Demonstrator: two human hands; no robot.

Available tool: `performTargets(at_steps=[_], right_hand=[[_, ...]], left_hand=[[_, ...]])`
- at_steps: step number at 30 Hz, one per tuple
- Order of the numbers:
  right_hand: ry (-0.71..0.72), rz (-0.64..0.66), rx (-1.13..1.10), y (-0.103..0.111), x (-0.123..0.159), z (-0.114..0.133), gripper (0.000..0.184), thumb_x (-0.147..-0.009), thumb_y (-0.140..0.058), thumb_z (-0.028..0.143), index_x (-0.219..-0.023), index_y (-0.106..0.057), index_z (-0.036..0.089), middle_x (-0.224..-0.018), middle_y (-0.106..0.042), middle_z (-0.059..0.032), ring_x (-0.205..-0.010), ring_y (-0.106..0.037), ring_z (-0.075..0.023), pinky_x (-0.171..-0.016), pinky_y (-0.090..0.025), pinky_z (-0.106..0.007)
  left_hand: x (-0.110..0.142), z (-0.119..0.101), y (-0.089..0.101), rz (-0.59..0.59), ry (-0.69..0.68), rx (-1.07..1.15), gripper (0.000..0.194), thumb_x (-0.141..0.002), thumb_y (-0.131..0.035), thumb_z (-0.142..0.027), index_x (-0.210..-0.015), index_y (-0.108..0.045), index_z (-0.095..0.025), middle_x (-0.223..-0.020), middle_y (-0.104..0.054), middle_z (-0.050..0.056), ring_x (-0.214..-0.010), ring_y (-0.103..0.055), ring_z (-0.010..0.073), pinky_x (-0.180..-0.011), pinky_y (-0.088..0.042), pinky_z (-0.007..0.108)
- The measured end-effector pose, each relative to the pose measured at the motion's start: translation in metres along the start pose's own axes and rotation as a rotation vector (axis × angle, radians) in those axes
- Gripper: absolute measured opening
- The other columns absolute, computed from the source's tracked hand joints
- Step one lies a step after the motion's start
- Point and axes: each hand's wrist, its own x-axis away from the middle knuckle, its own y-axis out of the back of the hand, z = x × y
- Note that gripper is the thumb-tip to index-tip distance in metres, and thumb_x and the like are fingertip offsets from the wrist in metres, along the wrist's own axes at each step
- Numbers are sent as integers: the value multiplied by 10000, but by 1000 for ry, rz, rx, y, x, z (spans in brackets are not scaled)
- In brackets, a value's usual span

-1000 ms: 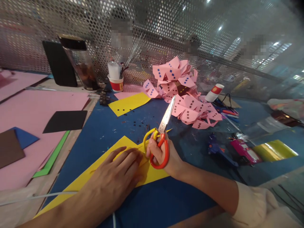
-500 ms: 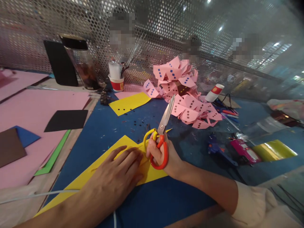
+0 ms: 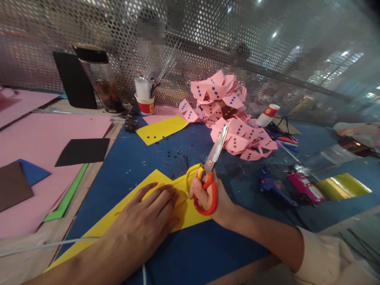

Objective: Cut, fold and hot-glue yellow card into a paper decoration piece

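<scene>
My left hand (image 3: pixel 148 217) lies over a yellow sheet of paper (image 3: pixel 157 180), its fingers stretched out and pressed down on it. What is under the palm is hidden. In my right hand (image 3: pixel 219 202) is a pair of scissors (image 3: pixel 213 156) with one red and one yellow handle loop. Their blades are together and point up and away, past the far edge of the yellow sheet. The fingers of that hand are curled around the handles, just above the sheet's right end. A thin raised line or fold runs across the yellow paper between both hands.
Behind the scissors rises a pile of folded pink paper (image 3: pixel 219 91) with small squares. A paper cup (image 3: pixel 145 105), a lidded jar (image 3: pixel 107 87) and yellow paper (image 3: pixel 160 128) stand or lie farther back. Right is a blue glue gun (image 3: pixel 276 188); left, pink sheets (image 3: pixel 59 126). A white cable (image 3: pixel 71 240) passes under my left arm.
My right hand has shifted slightly right and toward me with the scissors, whose blades now lean farther right. The left hand stays in place on the yellow paper.
</scene>
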Motion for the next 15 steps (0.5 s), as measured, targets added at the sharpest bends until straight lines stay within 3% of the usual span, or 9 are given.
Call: performTargets(at_steps=[8, 15], right_hand=[[-59, -5, 81, 15, 8, 2, 234, -1029, -464, 420, -898, -481, 227, -708, -655, 5, -554, -644, -137, -597, -540, -287], [8, -10, 17, 9, 0, 13, 322, -1048, -461, 384, -783, -514, 209, -712, -630, 15, -524, -572, -81, -526, -482, -214]], left_hand=[[0, -1, 1, 7, 4, -2, 260, -1052, -451, -258, -1128, -676, -152, -1162, -721, 83, -1092, -642, 270, -1032, -448, 481], [3, 0, -6, 5, 36, -18, 320, -1074, -413, -298, -1167, -679, -146, -1187, -720, 93, -1152, -627, 276, -1063, -428, 497]])
